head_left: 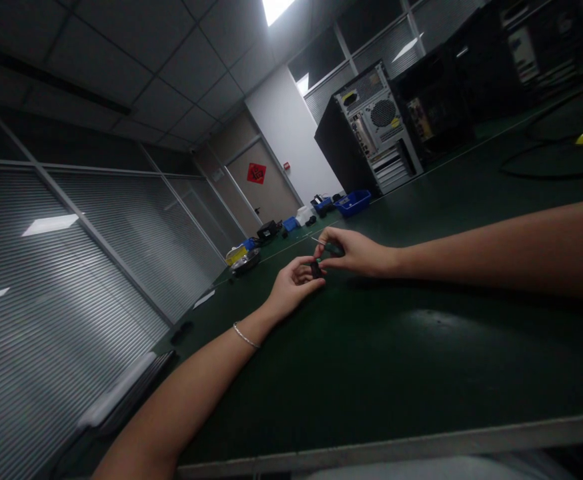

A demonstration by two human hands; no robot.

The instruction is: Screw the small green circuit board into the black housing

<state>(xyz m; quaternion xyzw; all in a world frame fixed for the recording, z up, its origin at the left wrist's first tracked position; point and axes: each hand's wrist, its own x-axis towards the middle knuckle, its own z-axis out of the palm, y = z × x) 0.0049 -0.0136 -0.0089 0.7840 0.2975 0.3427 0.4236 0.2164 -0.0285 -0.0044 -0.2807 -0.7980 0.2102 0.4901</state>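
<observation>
My left hand (291, 285) pinches a small dark block-like part (316, 269) between thumb and fingers, low over the green tabletop (371, 373). Its exact kind is too small to make out. In my right hand (356, 253) lies a screwdriver (334, 249) with a dark green handle, its thin metal shaft pointing up and left. The right fingertips meet the dark part from the right, where a bit of green shows. Both hands are close together, nearly touching. A thin bracelet circles my left wrist.
A computer tower (371, 133) stands at the back right with its rear outward. Beside it sits a blue tray (353, 203). Along the far edge are a metal dish (245, 262), a yellow container (236, 254) and a black box (267, 230). Cables (546, 176) lie at right.
</observation>
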